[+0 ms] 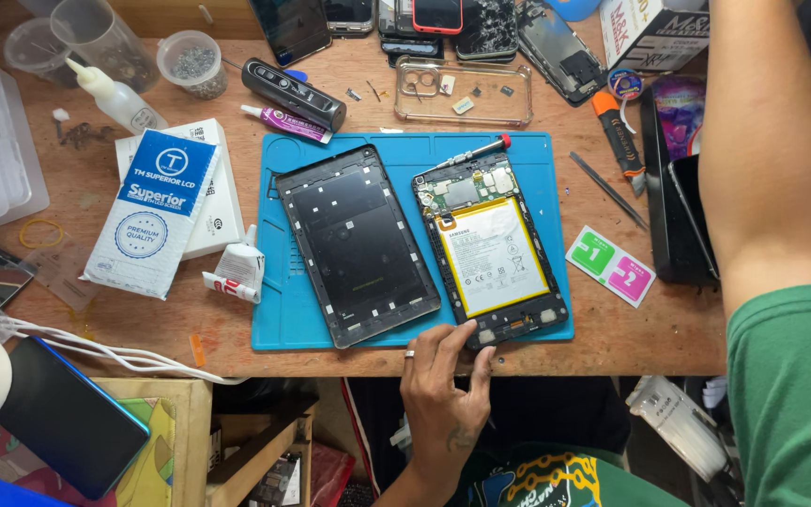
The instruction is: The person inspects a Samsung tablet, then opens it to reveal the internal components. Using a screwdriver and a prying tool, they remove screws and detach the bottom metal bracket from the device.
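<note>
On blue mat (283, 329), wooden bench: white-and-blue packet (152, 211) far left, glue tube (237, 272) beside it. Detached back cover (359, 244) lies inner side up, left half of mat. Opened tablet (490, 249) right of it, battery and board exposed; disassembly looks well along, battery in place. Left hand (443, 380) fingers spread, tips resting on tablet's near edge, not clenched. Right arm (762, 141) runs out of frame; right hand hidden, finger state cannot tell.
</note>
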